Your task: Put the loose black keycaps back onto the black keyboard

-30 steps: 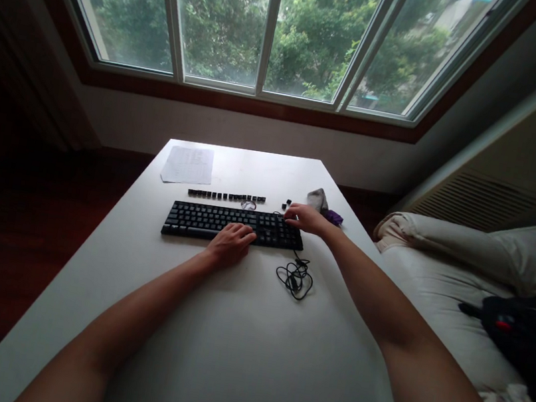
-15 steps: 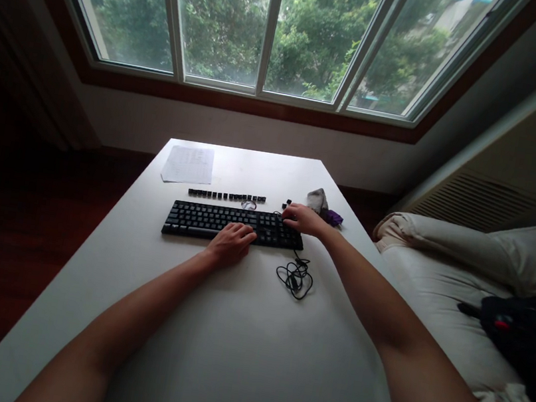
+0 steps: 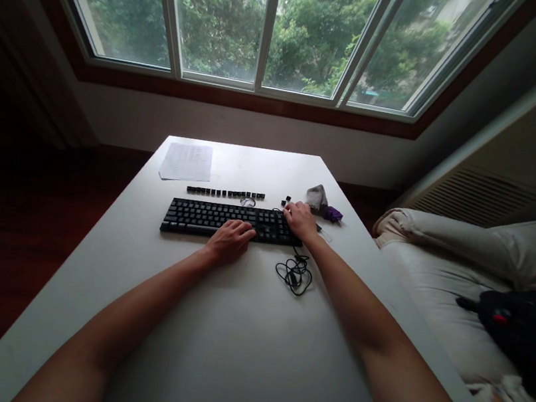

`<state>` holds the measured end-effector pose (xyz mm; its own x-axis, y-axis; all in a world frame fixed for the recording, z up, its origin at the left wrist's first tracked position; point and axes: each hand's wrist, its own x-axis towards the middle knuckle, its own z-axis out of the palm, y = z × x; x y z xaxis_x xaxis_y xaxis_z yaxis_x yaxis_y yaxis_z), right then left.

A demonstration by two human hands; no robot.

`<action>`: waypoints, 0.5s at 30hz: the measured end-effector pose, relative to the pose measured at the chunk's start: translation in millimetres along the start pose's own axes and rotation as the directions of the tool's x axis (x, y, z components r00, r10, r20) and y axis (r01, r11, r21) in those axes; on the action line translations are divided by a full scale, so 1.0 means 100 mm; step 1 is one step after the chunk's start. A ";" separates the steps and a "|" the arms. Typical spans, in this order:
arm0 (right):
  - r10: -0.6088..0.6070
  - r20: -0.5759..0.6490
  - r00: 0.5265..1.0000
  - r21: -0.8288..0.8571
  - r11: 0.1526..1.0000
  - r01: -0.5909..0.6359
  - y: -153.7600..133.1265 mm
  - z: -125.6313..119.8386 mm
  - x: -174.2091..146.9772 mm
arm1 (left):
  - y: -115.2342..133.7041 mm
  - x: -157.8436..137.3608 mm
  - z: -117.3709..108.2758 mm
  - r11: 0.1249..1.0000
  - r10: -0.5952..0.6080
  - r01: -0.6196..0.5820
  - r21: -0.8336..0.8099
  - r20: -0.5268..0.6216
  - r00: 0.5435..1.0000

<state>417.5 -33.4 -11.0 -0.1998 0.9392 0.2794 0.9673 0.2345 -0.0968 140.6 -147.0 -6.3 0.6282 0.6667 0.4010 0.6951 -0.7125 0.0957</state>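
A black keyboard (image 3: 195, 216) lies across the white table. My left hand (image 3: 231, 238) rests on its front edge right of the middle, fingers laid flat over the keys. At the far right corner, above the number keys, my right hand (image 3: 301, 218) has its fingers bent down and drawn together. Whatever sits between those fingertips is too small to make out. Behind the keyboard runs a row of loose black keycaps (image 3: 225, 193), with a few more keycaps (image 3: 285, 200) just beyond my right hand. A small ring-shaped item (image 3: 248, 203) lies between row and keyboard.
A coiled black cable (image 3: 294, 272) lies in front of the keyboard's right end. Grey cloth (image 3: 317, 197) and a purple item (image 3: 333, 215) are near the table's right edge. Printed paper (image 3: 186, 162) lies at the back left. A sofa (image 3: 438, 273) with a dark bag (image 3: 521, 326) stands right.
My right hand has turned slightly, and its forearm has swung left and nearer to me. My left hand keeps its place on the keyboard. The view has shifted a little.
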 end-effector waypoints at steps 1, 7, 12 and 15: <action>-0.003 0.013 1.000 -0.016 1.000 0.004 -0.01 0.00 0.00 | 0.00 0.00 0.00 1.000 -0.002 0.002 -0.001 -0.001 1.000; -0.030 0.052 0.998 -0.053 0.998 0.033 -0.02 -0.06 -0.01 | 0.02 -0.01 0.00 1.000 -0.004 0.004 0.000 -0.002 1.000; -0.055 0.066 0.996 -0.096 0.994 0.061 -0.04 -0.10 0.00 | 0.03 -0.02 -0.03 1.000 -0.005 0.005 -0.008 0.005 1.000; -0.060 0.052 0.997 -0.113 0.991 0.065 -0.07 -0.11 -0.02 | 0.04 -0.02 -0.04 1.000 -0.004 0.004 -0.006 -0.001 1.000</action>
<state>413.2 -39.4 -0.2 -0.2652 0.9353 0.2342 0.9636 0.2655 0.0306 140.7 -151.8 -3.5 0.6248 0.6695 0.4017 0.6957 -0.7109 0.1029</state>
